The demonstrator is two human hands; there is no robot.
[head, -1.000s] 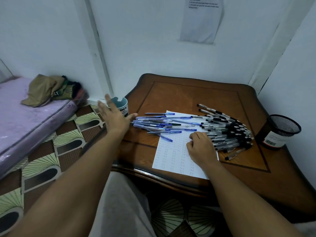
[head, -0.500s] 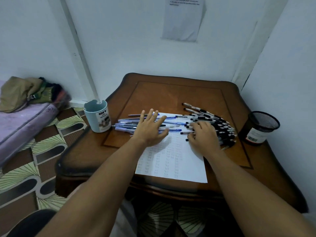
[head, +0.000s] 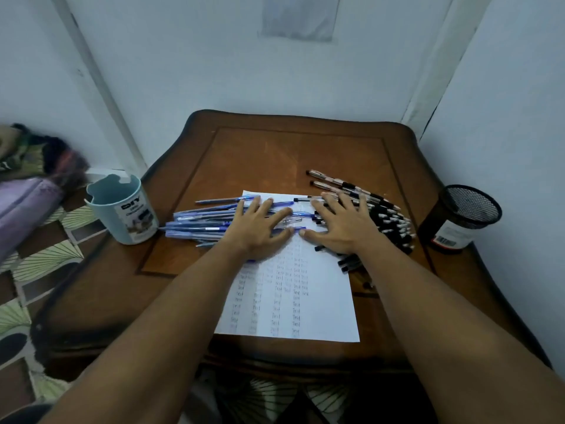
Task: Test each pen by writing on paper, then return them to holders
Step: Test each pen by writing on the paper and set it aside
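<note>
A white sheet of paper (head: 321, 313) covered with rows of small handwriting lies on the brown wooden table (head: 275, 154). Several blue pens (head: 198, 223) lie in a pile at its upper left, several black pens (head: 388, 221) at its upper right. My left hand (head: 260, 231) lies flat with spread fingers on the blue pens. My right hand (head: 342, 228) lies flat with spread fingers on the black pens. A teal plastic holder (head: 122, 209) stands at the table's left edge. A black mesh holder (head: 458, 218) stands at the right edge.
The table sits in a corner between white walls, with a paper notice (head: 301, 16) on the back wall. A purple mattress (head: 21, 209) with bundled clothes (head: 36, 154) lies at the left over a patterned floor (head: 39, 261).
My left hand has come from beside the teal holder onto the blue pens. My right hand has uncurled and spread flat over the black pens. The camera has shifted to centre the table.
</note>
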